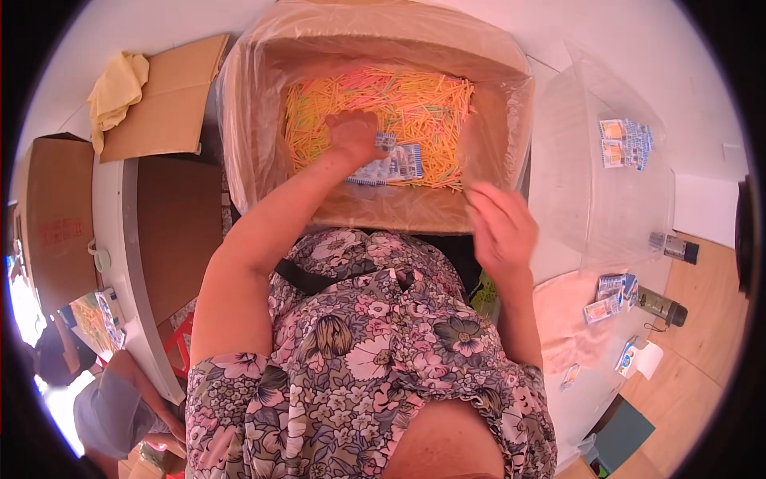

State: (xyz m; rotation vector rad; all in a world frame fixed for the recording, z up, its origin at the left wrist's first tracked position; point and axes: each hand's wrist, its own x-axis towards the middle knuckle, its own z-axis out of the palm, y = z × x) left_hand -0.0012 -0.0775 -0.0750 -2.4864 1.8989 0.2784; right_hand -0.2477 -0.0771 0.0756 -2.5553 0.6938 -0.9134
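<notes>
Plastic-lined cardboard box [263, 104] of coloured sticks [415, 104], left hand [353, 134] buried there, grip unclear; right hand [501, 227] blurred, fingers apart.

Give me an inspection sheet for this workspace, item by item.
Surface: white table at right, partly bare.
Job's things: plastic-lined cardboard box holding thin yellow, orange and pink sticks; small printed packets on top.
Clutter: clear plastic tub with packets, yellow cloth, flat cardboard, pink cloth, dark bottle.
Grips: left hand down in the sticks beside the packets; right hand blurred at the box's near edge, holding nothing seen.
Cables: nothing seen.
Surroundings: another person at lower left.
</notes>
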